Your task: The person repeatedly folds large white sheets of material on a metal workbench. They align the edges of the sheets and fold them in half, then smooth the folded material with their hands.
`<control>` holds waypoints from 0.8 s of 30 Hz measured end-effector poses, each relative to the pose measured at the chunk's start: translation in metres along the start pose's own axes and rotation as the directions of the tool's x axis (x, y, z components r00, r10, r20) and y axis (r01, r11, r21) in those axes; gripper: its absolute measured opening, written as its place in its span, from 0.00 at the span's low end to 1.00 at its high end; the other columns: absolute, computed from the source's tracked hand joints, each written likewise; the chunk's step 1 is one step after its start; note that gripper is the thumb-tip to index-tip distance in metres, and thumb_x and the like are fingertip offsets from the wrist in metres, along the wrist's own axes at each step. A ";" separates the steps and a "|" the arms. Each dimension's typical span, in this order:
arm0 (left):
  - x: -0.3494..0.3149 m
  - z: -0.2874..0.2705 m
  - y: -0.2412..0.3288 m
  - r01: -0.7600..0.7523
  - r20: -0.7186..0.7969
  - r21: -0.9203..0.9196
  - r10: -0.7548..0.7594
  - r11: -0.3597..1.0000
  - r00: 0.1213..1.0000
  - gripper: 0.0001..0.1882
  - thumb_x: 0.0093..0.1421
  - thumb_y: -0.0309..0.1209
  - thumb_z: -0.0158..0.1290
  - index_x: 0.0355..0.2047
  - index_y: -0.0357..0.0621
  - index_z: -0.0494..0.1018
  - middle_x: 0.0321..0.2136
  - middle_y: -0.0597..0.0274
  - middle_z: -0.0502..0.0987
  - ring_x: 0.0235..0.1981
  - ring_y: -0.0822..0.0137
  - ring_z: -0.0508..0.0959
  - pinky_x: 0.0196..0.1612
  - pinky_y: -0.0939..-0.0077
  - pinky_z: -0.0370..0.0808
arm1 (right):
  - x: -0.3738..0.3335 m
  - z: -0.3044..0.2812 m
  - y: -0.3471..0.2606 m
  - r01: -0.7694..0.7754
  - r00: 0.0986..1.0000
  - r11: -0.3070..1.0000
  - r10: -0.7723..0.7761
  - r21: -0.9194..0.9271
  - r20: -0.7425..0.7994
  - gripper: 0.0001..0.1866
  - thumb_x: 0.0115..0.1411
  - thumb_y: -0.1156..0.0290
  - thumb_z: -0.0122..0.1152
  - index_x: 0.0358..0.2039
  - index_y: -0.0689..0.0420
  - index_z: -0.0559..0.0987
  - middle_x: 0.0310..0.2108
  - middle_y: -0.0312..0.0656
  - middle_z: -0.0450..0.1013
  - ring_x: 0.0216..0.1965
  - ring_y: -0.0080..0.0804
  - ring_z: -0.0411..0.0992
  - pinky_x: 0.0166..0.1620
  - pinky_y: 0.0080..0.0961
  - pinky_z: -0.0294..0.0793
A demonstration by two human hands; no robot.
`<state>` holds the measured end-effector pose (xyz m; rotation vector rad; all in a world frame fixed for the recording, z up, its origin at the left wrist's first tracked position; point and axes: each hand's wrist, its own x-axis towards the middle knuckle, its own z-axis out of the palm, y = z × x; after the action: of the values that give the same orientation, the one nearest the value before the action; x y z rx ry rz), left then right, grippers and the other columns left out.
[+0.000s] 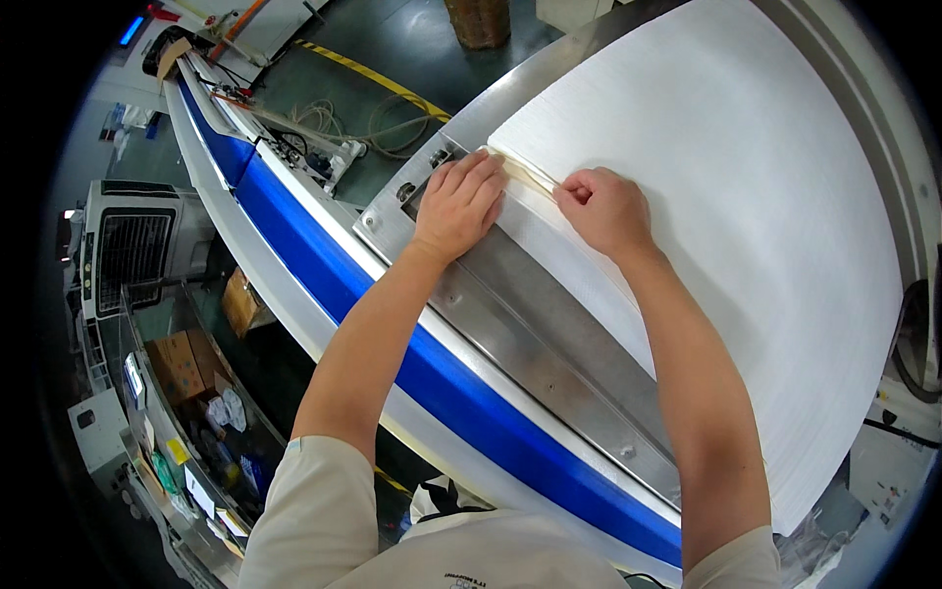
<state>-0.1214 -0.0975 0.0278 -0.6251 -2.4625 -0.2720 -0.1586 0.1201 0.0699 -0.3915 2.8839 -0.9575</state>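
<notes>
A big white roll of sheet material (726, 226) fills the right side, with fine lines along its surface. Along its left edge, between my hands, runs a narrow cream-coloured strip (530, 175). My left hand (459, 206) lies palm down at the strip's far end, fingers stretched out over the corner of the metal plate (549, 334). The fingers of my right hand (606, 211) are curled and pinch the strip's near end against the roll's edge. Whether the strip is a separate piece or part of the roll I cannot tell.
A long blue band (471, 412) on a white machine rail crosses diagonally left of the plate. Farther left stand an air cooler (137, 245) and a cart with cardboard boxes (182, 363). Cables (392, 123) lie on the dark floor near a yellow-black line (368, 74).
</notes>
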 end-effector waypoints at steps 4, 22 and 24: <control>0.000 0.000 0.000 0.003 -0.003 0.010 -0.002 1.000 1.000 0.17 0.50 0.29 0.58 0.42 0.49 0.71 0.48 0.66 0.73 0.53 0.64 0.71 0.53 0.66 0.66 | 0.002 0.005 0.001 -0.046 0.998 0.999 0.046 0.000 -0.053 0.08 0.54 0.63 0.58 0.25 0.52 0.81 0.27 0.42 0.77 0.30 0.43 0.75 0.35 0.38 0.74; 0.002 -0.013 0.003 0.063 0.045 0.002 -0.063 0.998 0.997 0.23 0.46 0.31 0.57 0.46 0.52 0.72 0.41 0.66 0.73 0.48 0.63 0.71 0.50 0.66 0.65 | -0.001 0.009 -0.003 -0.085 0.992 0.995 0.089 0.048 -0.084 0.08 0.52 0.63 0.59 0.24 0.53 0.81 0.26 0.41 0.77 0.29 0.43 0.75 0.35 0.37 0.74; 0.004 -0.014 0.001 0.036 0.075 0.025 -0.038 0.999 0.996 0.20 0.45 0.32 0.57 0.42 0.52 0.73 0.41 0.66 0.72 0.48 0.63 0.71 0.51 0.65 0.65 | -0.001 0.011 -0.004 -0.066 0.995 0.997 0.069 0.049 -0.071 0.08 0.53 0.63 0.59 0.26 0.53 0.80 0.27 0.41 0.76 0.30 0.43 0.75 0.35 0.39 0.74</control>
<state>-0.1170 -0.1001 0.0417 -0.5905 -2.5480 -0.2369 -0.1551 0.1108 0.0640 -0.2593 2.9118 -1.0472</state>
